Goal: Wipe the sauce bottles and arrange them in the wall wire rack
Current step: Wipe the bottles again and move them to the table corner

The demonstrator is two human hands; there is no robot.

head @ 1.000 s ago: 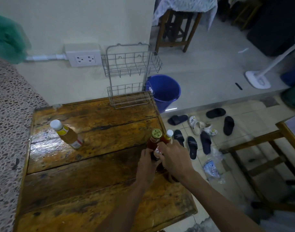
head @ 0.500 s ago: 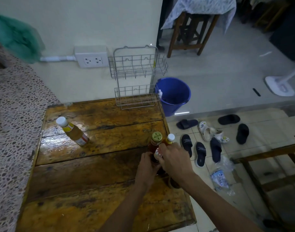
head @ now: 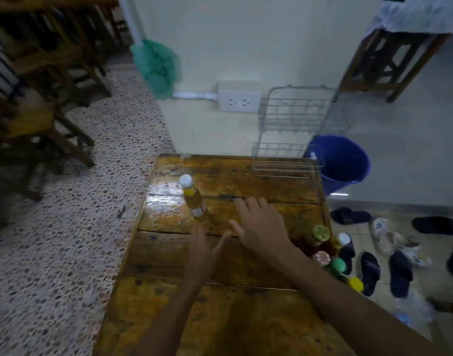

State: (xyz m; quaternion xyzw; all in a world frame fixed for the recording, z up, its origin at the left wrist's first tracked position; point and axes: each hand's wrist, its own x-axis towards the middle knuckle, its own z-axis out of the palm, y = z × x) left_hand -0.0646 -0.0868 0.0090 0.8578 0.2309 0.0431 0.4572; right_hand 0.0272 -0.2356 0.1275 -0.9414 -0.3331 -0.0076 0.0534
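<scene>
A yellow sauce bottle (head: 193, 199) with a white cap stands alone on the wooden table (head: 220, 312), left of centre. Both my hands hover over the tabletop with fingers spread and hold nothing. My left hand (head: 203, 249) is just below that bottle; my right hand (head: 260, 223) is to its right. Several other bottles (head: 325, 249) cluster at the table's right edge, beside my right forearm, with gold, red-patterned, green, white and yellow caps. The two-tier wire rack (head: 294, 124) hangs on the wall above the table's far right corner, with nothing in it.
A blue bucket (head: 342, 160) stands on the floor right of the rack. A power socket (head: 239, 97) and a green cloth (head: 156, 65) are on the wall. Sandals (head: 389, 253) lie on the floor at right. Wooden chairs (head: 40, 98) stand far left.
Both hands left the bottles at the right edge and moved left toward the lone yellow bottle. The camera turned left, so the table shifted right in view.
</scene>
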